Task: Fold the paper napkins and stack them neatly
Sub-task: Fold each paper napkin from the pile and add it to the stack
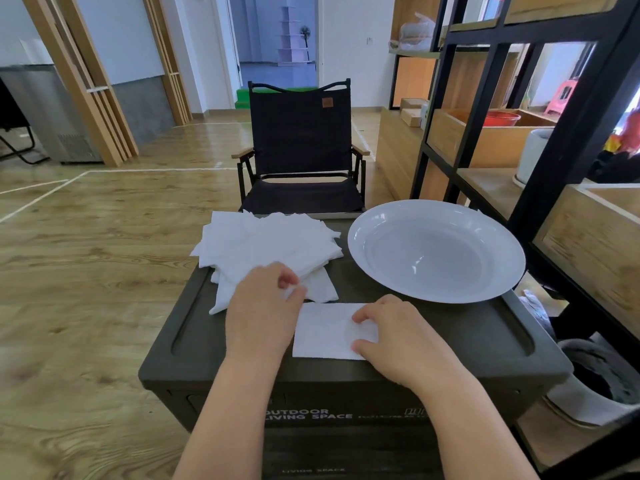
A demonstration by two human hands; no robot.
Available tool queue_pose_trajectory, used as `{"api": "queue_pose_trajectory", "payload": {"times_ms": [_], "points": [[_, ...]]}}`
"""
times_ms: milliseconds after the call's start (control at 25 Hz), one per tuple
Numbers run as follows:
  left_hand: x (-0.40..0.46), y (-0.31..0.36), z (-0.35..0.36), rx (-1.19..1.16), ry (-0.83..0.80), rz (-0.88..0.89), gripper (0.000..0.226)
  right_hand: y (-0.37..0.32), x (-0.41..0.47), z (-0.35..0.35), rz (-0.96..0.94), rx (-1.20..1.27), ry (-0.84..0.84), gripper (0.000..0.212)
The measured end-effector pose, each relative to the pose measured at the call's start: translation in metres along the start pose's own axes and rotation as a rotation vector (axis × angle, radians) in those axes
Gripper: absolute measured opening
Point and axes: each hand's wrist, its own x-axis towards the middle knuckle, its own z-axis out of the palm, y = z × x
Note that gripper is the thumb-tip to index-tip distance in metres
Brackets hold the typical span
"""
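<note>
A folded white napkin (325, 332) lies flat near the front edge of the dark box lid (450, 334). My right hand (398, 336) rests on its right end, thumb and fingers pressing it down. My left hand (265, 306) lies at the napkin's left edge, its fingertips curled on a corner of paper where the napkin meets the loose pile of unfolded white napkins (266, 244). That pile sprawls over the lid's back left. Which sheet the left fingertips pinch is unclear.
A large white plate (436, 251) with nothing on it sits at the lid's back right. A black folding chair (301, 150) stands behind the box. A black-framed wooden shelf unit (519, 133) rises close on the right, a bin (595, 379) below it. Wooden floor lies to the left.
</note>
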Motion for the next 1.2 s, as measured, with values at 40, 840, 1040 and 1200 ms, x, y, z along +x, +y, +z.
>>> {"api": "queue_pose_trajectory", "payload": {"times_ms": [40,840,1040,1200], "points": [[0.004,0.001,0.002,0.007,0.117,0.045,0.022,0.001,0.000,0.000,-0.003,0.001,0.009,0.042],[-0.003,0.019,-0.022,-0.670,-0.400,-0.174,0.014,-0.009,0.005,-0.015,0.126,1.039,0.221,0.013],[-0.002,0.010,-0.011,-0.589,-0.347,-0.312,0.036,0.000,0.005,-0.009,0.205,0.815,0.053,0.010],[0.001,-0.001,-0.008,-0.425,-0.429,-0.329,0.045,0.005,0.010,-0.002,0.246,0.596,0.137,0.022]]}}
